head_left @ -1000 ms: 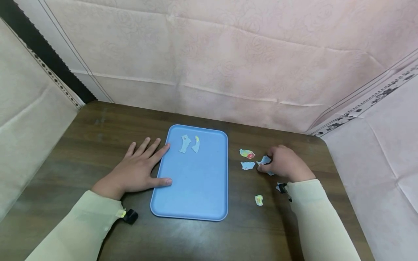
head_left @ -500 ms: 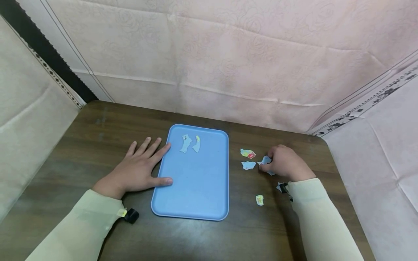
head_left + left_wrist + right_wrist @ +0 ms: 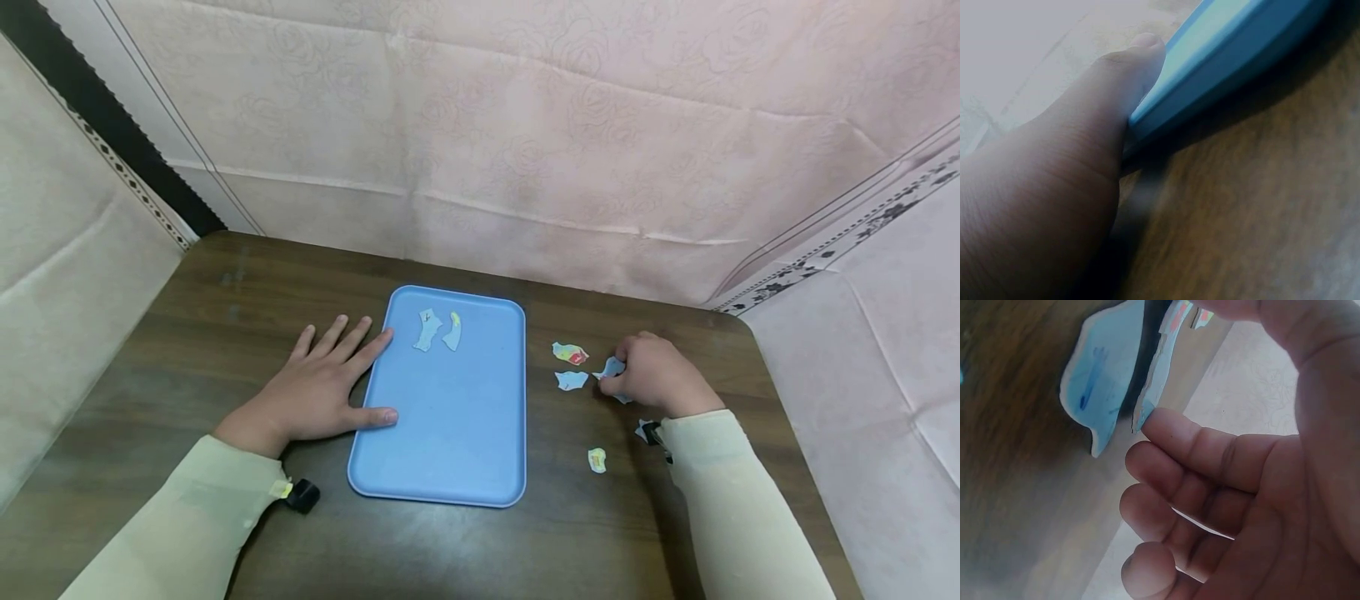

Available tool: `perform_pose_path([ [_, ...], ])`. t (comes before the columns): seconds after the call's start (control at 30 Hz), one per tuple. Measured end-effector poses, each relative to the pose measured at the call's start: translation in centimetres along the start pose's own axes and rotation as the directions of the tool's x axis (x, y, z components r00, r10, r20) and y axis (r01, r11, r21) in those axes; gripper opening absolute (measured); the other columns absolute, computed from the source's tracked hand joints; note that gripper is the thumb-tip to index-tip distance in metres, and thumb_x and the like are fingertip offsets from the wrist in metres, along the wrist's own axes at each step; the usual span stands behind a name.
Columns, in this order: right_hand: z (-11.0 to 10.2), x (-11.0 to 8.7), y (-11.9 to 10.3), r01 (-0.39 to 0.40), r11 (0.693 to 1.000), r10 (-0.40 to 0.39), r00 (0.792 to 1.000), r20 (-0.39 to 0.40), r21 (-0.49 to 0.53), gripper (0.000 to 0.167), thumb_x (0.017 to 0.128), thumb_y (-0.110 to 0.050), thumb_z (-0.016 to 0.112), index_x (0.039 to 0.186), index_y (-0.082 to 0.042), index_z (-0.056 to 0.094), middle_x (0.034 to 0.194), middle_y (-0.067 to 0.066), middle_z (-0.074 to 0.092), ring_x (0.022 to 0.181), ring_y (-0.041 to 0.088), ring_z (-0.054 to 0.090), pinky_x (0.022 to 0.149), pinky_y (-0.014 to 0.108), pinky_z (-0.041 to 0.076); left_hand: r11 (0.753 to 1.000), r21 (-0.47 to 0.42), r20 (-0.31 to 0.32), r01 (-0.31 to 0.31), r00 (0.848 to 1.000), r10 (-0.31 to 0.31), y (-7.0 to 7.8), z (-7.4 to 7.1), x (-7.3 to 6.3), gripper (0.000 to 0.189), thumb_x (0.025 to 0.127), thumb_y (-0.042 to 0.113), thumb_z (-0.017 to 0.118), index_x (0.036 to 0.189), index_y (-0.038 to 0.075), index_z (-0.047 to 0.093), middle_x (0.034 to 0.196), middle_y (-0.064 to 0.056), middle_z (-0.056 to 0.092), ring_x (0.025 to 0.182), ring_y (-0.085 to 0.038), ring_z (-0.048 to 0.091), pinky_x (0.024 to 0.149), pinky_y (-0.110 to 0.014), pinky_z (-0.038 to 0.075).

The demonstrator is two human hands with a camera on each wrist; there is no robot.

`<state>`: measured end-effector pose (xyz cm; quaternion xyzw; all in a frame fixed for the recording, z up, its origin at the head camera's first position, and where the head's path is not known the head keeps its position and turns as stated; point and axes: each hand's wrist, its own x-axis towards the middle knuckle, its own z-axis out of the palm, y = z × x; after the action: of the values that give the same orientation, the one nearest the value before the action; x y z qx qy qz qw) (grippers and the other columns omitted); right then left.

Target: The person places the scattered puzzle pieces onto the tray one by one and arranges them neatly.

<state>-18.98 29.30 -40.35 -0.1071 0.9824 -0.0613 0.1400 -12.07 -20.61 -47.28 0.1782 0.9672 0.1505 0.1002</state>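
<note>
My left hand (image 3: 318,392) lies with fingers spread at the left side of a blue tray (image 3: 442,450), index fingertip and thumb on its rim. The left wrist view shows that thumb against the tray's edge (image 3: 1210,81). Right of the tray, my right hand (image 3: 660,377) pinches a thin, light-blue puzzle piece (image 3: 611,367) between thumb and index finger. Seen from the right wrist, this piece (image 3: 1161,375) is tilted up on edge, its top end showing colourful print. Another blue piece (image 3: 1100,375) lies flat on the table beside it, mostly hidden under the hand in the head view.
Two puzzle pieces, one pale blue (image 3: 427,330) and one with a yellow tip (image 3: 452,332), lie in the tray's far part. On the table are a red-and-yellow piece (image 3: 570,353), a blue piece (image 3: 572,381) and a small yellow one (image 3: 597,461). Cloth hangs behind the table.
</note>
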Motion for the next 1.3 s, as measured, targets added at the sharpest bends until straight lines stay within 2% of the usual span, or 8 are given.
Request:
perform_pose_path([
  [0.13, -0.2, -0.1, 0.1, -0.008, 1.000, 0.008, 1.000, -0.010, -0.007, 0.035, 0.086, -0.033, 0.086, 0.098, -0.002, 0.074, 0.101, 0.014, 0.066, 0.095, 0.028, 0.058, 0.072, 0.036, 0.049, 1.000, -0.001, -0.004, -0.002, 1.000, 0.002, 0.0, 0.0, 0.0, 0.124, 0.088, 0.102, 0.052, 0.183, 0.038, 0.006, 0.191, -0.012, 0.008, 0.176, -0.049, 0.000, 0.134, -0.081, -0.006],
  [0.23, -0.5, -0.1, 0.0, -0.007, 1.000, 0.007, 1.000, -0.024, -0.010, 0.043, 0.086, -0.034, 0.086, 0.108, 0.003, 0.076, 0.109, 0.017, 0.069, 0.098, 0.031, 0.060, 0.076, 0.038, 0.052, 1.000, -0.006, -0.012, -0.004, 1.000, 0.004, 0.1, -0.1, -0.1, 0.123, 0.088, 0.102, 0.054, 0.183, 0.037, 0.008, 0.191, -0.013, 0.010, 0.176, -0.050, 0.001, 0.134, -0.081, -0.005],
  [0.5, -1.5, -0.5, -1.0, 0.037, 0.999, -0.038, 0.998, -0.055, -0.005, 0.038, 0.088, -0.033, 0.086, 0.105, -0.001, 0.076, 0.106, 0.014, 0.068, 0.096, 0.029, 0.060, 0.077, 0.040, 0.053, 1.000, -0.005, -0.016, -0.005, 1.000, 0.005, 0.2, -0.2, -0.1, 0.122, 0.089, 0.102, 0.052, 0.183, 0.037, 0.009, 0.191, -0.014, 0.010, 0.176, -0.051, 0.002, 0.133, -0.082, -0.004],
  [0.6, -2.0, -0.7, -1.7, 0.071, 0.997, -0.072, 0.994, -0.084, -0.007, 0.037, 0.087, -0.032, 0.086, 0.105, -0.002, 0.077, 0.105, 0.013, 0.068, 0.097, 0.028, 0.061, 0.081, 0.042, 0.054, 1.000, -0.007, -0.017, -0.007, 1.000, 0.007, 0.2, -0.2, -0.1, 0.123, 0.089, 0.102, 0.053, 0.183, 0.036, 0.009, 0.191, -0.014, 0.010, 0.176, -0.051, 0.002, 0.133, -0.082, -0.004],
  [0.83, -3.0, -0.8, -3.9, 0.109, 0.994, -0.109, 0.987, -0.114, -0.004, 0.043, 0.089, -0.034, 0.088, 0.116, -0.002, 0.078, 0.113, 0.013, 0.072, 0.105, 0.030, 0.062, 0.092, 0.049, 0.058, 1.000, 0.003, -0.002, 0.002, 1.000, -0.002, 0.1, -0.1, 0.0, 0.124, 0.087, 0.104, 0.052, 0.183, 0.038, 0.007, 0.191, -0.012, 0.008, 0.177, -0.049, 0.000, 0.134, -0.081, -0.006],
  [1.3, -4.2, 0.3, -7.6, 0.205, 0.979, -0.202, 0.968, -0.148, 0.004, 0.045, 0.087, -0.029, 0.088, 0.120, -0.001, 0.076, 0.121, 0.012, 0.072, 0.112, 0.031, 0.063, 0.099, 0.046, 0.057, 1.000, -0.005, -0.003, -0.002, 1.000, 0.002, 0.0, -0.1, 0.0, 0.124, 0.087, 0.103, 0.051, 0.183, 0.037, 0.008, 0.191, -0.014, 0.009, 0.176, -0.051, 0.001, 0.133, -0.082, -0.006],
])
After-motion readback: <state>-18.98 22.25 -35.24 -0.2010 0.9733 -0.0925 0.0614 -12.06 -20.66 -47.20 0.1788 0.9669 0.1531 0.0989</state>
